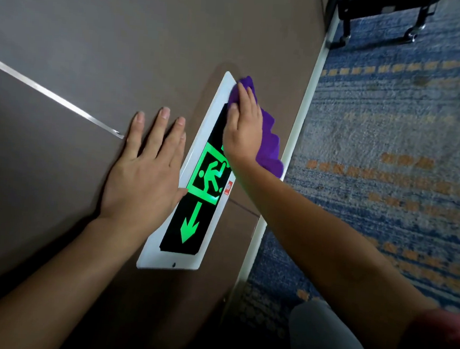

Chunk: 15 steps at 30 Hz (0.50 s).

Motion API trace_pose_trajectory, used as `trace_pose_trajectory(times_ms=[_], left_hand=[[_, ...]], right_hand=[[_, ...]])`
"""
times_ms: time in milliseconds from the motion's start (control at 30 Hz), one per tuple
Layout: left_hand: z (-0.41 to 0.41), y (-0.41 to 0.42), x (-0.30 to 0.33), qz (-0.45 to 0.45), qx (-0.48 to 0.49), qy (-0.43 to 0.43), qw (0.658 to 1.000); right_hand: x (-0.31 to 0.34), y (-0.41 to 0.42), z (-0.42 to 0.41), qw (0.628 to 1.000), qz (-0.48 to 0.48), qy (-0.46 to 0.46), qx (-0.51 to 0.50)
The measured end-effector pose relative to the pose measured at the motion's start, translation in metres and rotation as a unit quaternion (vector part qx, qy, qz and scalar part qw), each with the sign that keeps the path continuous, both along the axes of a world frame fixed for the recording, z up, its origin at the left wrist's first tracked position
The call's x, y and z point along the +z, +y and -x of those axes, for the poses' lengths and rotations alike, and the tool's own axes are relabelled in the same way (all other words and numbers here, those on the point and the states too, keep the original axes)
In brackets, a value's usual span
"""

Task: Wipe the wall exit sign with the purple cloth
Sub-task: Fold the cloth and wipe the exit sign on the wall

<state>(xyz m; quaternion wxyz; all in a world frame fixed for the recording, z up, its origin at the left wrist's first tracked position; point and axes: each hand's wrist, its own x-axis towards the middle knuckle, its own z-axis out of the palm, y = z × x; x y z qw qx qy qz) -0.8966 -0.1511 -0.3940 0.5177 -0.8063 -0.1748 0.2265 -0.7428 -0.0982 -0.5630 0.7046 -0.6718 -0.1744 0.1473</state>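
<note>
**Hand Presses Purple Cloth on Exit Sign**

The brown wall (96, 40) is biggest, with blue carpet (389, 159) beside it. Low on the wall sits the exit sign (194, 199), glowing green. The left hand (143, 175) lies flat and open beside it, holding nothing. The right hand (243, 128) presses the purple cloth (270, 141) flat on the sign's far end.

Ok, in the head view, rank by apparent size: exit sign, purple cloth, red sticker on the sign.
1. exit sign, largest.
2. purple cloth, though the right hand hides much of it.
3. red sticker, by far the smallest.
</note>
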Motion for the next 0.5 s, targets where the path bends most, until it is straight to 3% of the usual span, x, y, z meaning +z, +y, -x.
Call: trace_pose_trajectory(times_ms=[100,267,500], left_hand=[[0.002,0.001,-0.001,-0.001,-0.006,-0.004,1.000],[0.002,0.001,-0.001,0.010,-0.009,-0.020,1.000],[0.009,-0.003,0.000,0.032,-0.021,-0.028,0.999]], right_hand=[[-0.022,-0.009,0.015,0.997,0.037,0.069,0.019],[-0.034,-0.034,0.068,0.995,0.047,0.084,0.033],[-0.036,-0.081,0.149,0.978,0.035,0.190,0.075]])
